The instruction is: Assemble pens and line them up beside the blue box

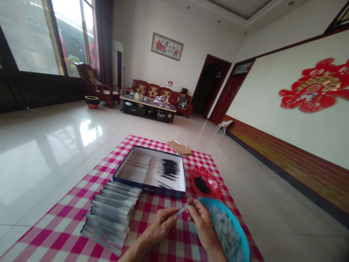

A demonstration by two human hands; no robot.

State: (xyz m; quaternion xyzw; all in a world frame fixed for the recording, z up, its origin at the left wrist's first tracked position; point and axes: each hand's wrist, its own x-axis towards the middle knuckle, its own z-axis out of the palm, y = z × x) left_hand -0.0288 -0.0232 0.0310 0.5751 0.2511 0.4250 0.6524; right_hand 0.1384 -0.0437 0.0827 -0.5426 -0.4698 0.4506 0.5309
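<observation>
Just in front of the box, my left hand (163,222) pinches a thin, translucent pen (181,211) between thumb and fingers. My right hand (199,214) closes on the other end of that pen; a small whitish piece there is partly hidden by the fingers. Beside and under my right wrist stands a blue bowl (247,238) full of translucent pen caps (225,225). To the left lies a row of clear pens (111,211) with black ends. A shallow box (152,190) holds pale pen tubes (136,167) and thin black refills (169,168).
A red flower-shaped bowl (218,183) with small black parts stands behind the blue bowl. Flat brown cardboard (180,148) lies at the far edge of the checked tablecloth (68,214). Farther off are a coffee table (147,105), a sofa and a small white stool (224,125).
</observation>
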